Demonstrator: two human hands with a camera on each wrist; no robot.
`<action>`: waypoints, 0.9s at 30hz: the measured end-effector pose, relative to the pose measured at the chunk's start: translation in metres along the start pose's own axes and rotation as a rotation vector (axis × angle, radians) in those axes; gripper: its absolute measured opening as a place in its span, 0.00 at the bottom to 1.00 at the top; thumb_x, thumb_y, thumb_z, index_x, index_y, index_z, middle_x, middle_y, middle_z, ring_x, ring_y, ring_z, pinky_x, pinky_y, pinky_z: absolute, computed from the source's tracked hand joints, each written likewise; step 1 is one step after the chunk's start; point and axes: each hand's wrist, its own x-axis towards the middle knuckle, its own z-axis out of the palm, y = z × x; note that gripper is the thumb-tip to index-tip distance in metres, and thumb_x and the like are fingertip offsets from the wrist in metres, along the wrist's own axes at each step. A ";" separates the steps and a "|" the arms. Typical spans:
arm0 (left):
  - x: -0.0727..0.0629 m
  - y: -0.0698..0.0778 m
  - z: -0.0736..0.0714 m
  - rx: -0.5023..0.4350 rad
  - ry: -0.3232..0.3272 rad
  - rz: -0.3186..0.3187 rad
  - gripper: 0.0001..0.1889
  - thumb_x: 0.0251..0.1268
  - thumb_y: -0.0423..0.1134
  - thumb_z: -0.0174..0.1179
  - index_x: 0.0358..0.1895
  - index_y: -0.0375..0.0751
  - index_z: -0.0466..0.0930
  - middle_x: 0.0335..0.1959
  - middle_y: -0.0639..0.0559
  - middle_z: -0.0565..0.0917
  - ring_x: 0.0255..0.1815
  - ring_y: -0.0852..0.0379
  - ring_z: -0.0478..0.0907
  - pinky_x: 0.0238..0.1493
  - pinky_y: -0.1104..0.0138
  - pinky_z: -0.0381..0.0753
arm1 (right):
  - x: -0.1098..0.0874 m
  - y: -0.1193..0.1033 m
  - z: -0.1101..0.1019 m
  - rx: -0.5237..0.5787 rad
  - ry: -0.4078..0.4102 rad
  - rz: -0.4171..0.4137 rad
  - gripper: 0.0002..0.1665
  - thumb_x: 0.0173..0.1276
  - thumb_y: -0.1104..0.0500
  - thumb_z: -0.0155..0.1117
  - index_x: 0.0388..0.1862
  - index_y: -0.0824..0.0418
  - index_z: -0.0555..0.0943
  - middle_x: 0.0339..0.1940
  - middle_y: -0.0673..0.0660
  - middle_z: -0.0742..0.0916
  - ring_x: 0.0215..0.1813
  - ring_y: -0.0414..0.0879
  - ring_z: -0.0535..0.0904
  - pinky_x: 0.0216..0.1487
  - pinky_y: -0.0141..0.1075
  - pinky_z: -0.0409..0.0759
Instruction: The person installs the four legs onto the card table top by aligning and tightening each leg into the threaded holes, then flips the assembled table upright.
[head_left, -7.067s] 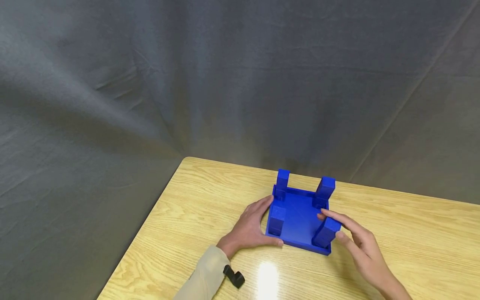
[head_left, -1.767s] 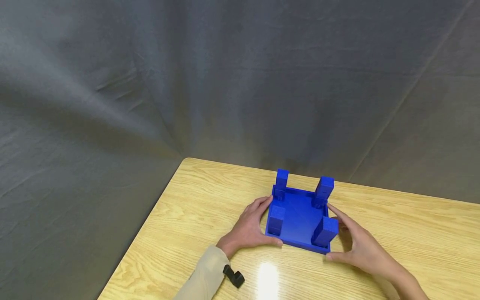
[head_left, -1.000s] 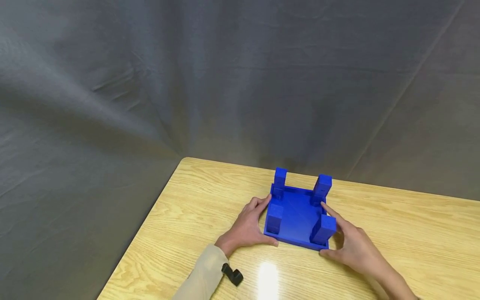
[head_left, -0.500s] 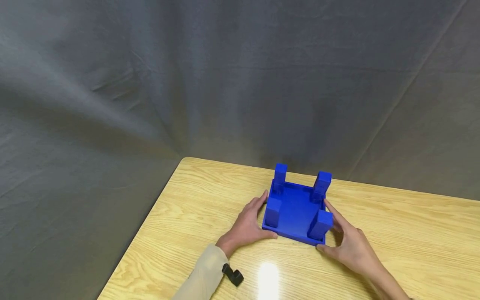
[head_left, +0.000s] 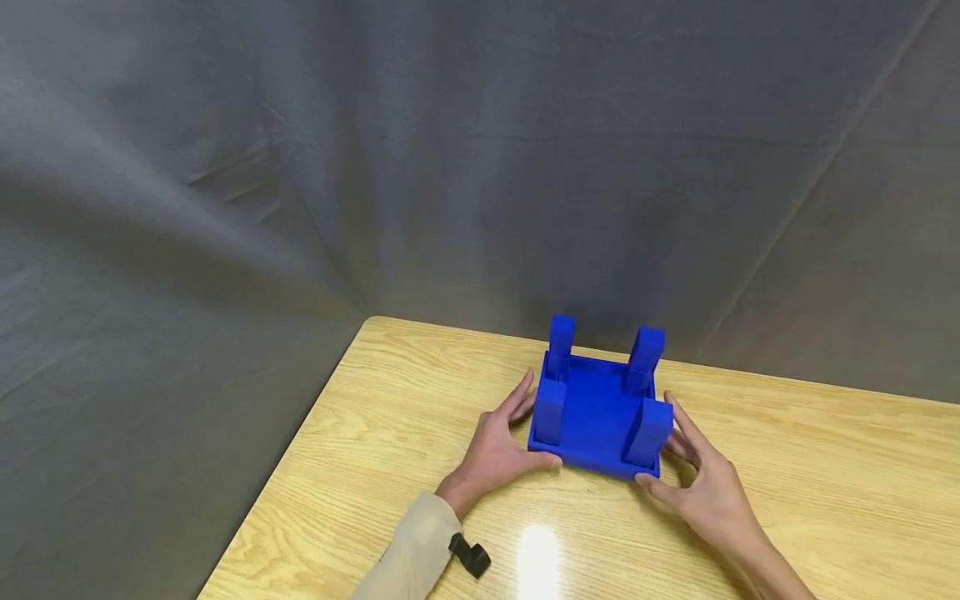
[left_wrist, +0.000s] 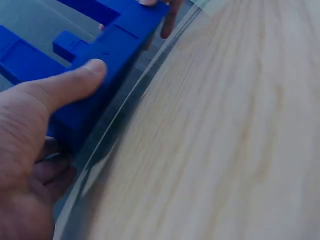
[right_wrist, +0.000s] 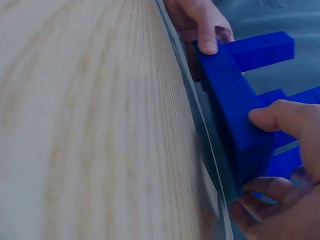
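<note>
A blue square base (head_left: 596,412) with raised edges has an upright post at each corner, like a small table turned legs up. My left hand (head_left: 495,450) grips its left side, thumb along the near edge. At the right side my right hand (head_left: 712,492) holds it, thumb at the near right corner. In the left wrist view the thumb presses the outer wall of the blue piece (left_wrist: 115,47), with fingers curled beneath. The right wrist view shows a gap between the blue piece (right_wrist: 232,95) and the tabletop, with fingers curled under its corner.
The light wooden table (head_left: 390,400) ends at a far edge just behind the blue piece. A dark grey curtain (head_left: 480,167) hangs behind and to the left. A black clip (head_left: 471,556) sits at the left sleeve's cuff (head_left: 427,533).
Earlier my right hand held the near right post; it then moved to the base's right side. Over the last second both hands have raised the piece slightly, and its near edge shows more.
</note>
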 end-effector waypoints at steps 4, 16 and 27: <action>0.000 0.011 0.000 -0.091 0.049 0.009 0.66 0.54 0.43 0.90 0.92 0.68 0.53 0.79 0.59 0.77 0.81 0.60 0.72 0.88 0.46 0.60 | 0.002 -0.005 -0.003 0.197 0.037 -0.037 0.70 0.64 0.75 0.82 0.95 0.45 0.53 0.72 0.39 0.85 0.67 0.19 0.77 0.68 0.13 0.66; 0.005 0.046 0.012 -0.408 0.163 0.290 0.63 0.57 0.48 0.87 0.92 0.53 0.54 0.84 0.47 0.72 0.85 0.47 0.69 0.82 0.54 0.69 | -0.010 -0.052 0.005 0.702 0.379 -0.005 0.51 0.69 0.88 0.60 0.88 0.62 0.68 0.55 0.50 0.95 0.62 0.37 0.90 0.62 0.24 0.83; 0.008 0.052 0.020 -0.148 0.393 0.543 0.56 0.50 0.15 0.81 0.86 0.28 0.62 0.70 0.28 0.81 0.72 0.38 0.81 0.77 0.49 0.76 | -0.004 -0.079 0.000 0.950 0.593 0.059 0.27 0.71 0.88 0.57 0.65 0.76 0.86 0.46 0.63 0.96 0.47 0.44 0.95 0.53 0.28 0.89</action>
